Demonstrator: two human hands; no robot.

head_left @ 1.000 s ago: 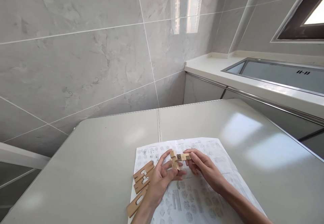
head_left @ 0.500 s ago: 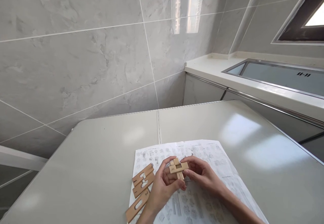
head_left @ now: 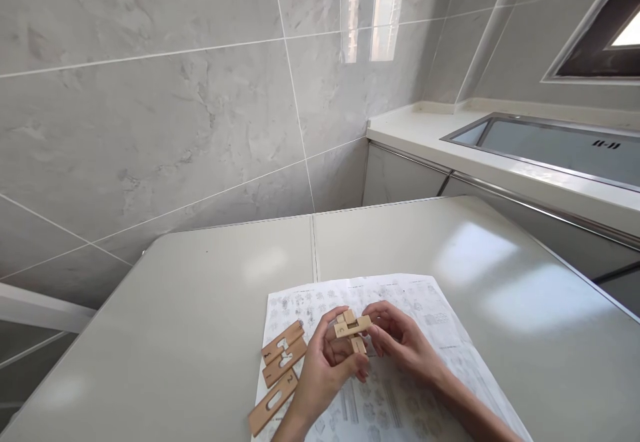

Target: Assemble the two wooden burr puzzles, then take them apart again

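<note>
Interlocking wooden puzzle pieces (head_left: 346, 329), pale and crossed over one another, are held above a printed sheet. My left hand (head_left: 327, 369) wraps round them from the left, its thumb at the lower piece and fingertips at the upper end. At their right end is my right hand (head_left: 400, 339), thumb and forefinger closed at the tip of the crosswise piece, which bears a dark mark. Left of my left hand lie flat wooden pieces with cut-out slots: one marked 2 (head_left: 273, 403), one marked 1 (head_left: 285, 364) and another (head_left: 283, 342) above it.
The creased paper sheet (head_left: 415, 295), covered in small grey diagrams, lies on a pale folding table (head_left: 215, 309) with a centre seam. A tiled wall (head_left: 200, 115) stands behind. At the right is a counter (head_left: 415, 132) with a sink (head_left: 550, 142).
The crosswise piece has tilted in my hands, and the gap in the middle looks narrower. My right hand's fingers have shifted slightly at its end. The slotted pieces stay in place.
</note>
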